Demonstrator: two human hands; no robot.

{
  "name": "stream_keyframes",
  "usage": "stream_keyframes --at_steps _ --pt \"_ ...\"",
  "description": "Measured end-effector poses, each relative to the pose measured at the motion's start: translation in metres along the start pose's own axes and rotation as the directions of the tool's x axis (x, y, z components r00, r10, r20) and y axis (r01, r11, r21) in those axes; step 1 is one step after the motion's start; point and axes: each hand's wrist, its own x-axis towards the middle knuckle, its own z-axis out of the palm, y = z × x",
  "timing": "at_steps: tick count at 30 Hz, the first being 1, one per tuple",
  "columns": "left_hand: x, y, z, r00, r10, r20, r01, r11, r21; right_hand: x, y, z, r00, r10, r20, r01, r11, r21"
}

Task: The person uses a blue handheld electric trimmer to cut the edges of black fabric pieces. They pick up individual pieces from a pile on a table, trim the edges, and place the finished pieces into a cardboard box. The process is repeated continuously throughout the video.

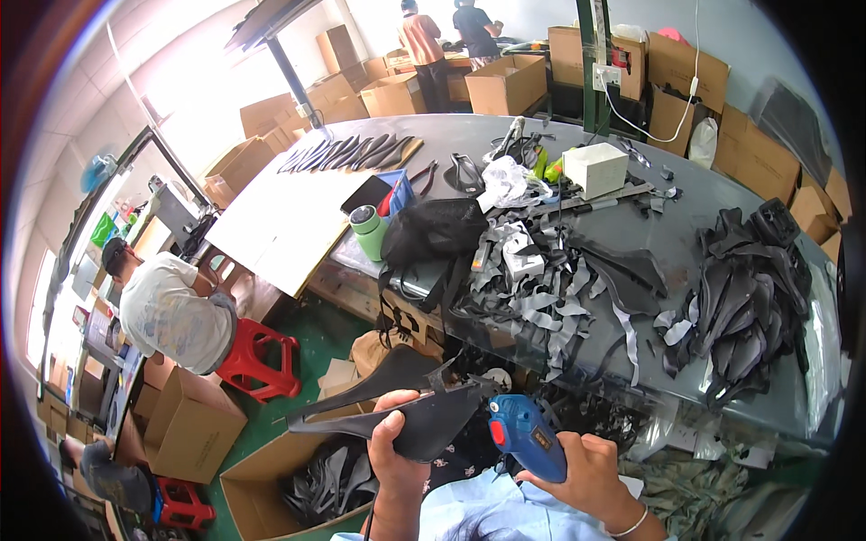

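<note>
My left hand (394,455) is closed around a black piece shaped like a bicycle saddle (424,424), thumb on top, holding it over an open carton. Its long narrow parts stretch to the left. In my right hand (582,469) is a blue handheld electric cutter (532,437) with a red button. The cutter's front end is close to the right edge of the black piece; its blade cannot be made out. Below, the open carton (248,491) contains several similar black pieces (334,478).
A grey table (686,234) stands ahead, bearing grey scrap strips (541,307), a heap of black pieces (744,298), a black bag (433,230), a green bottle (367,233) and a white box (595,171). A person sits on a red stool (262,356) at left; others stand far back.
</note>
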Motion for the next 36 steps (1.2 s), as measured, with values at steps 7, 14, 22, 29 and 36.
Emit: stream_keyframes --at_steps 7,14,22,29,36 --pt "0.008 0.028 0.007 0.989 -0.075 0.129 0.051 0.983 0.175 -0.003 0.004 0.001 0.999 -0.031 0.007 0.032 0.994 -0.102" --pt "0.018 0.042 0.012 0.916 -0.292 0.274 0.187 0.917 0.353 -0.004 0.005 0.006 0.997 -0.071 0.039 0.074 0.993 -0.092" --pt "0.023 -0.011 -0.028 0.9 -0.391 0.192 0.191 0.751 0.632 -0.001 0.003 0.015 0.973 0.217 -0.073 -0.204 0.967 0.152" --pt "-0.042 -0.139 -0.112 0.582 -0.813 0.024 0.813 0.582 0.0 -0.016 0.025 0.021 0.885 0.455 -0.101 -0.435 0.884 0.169" --pt "-0.075 -0.158 -0.252 0.489 -0.483 -0.726 0.408 0.863 -0.299 -0.024 0.047 0.031 0.888 0.457 -0.05 -0.453 0.888 0.073"
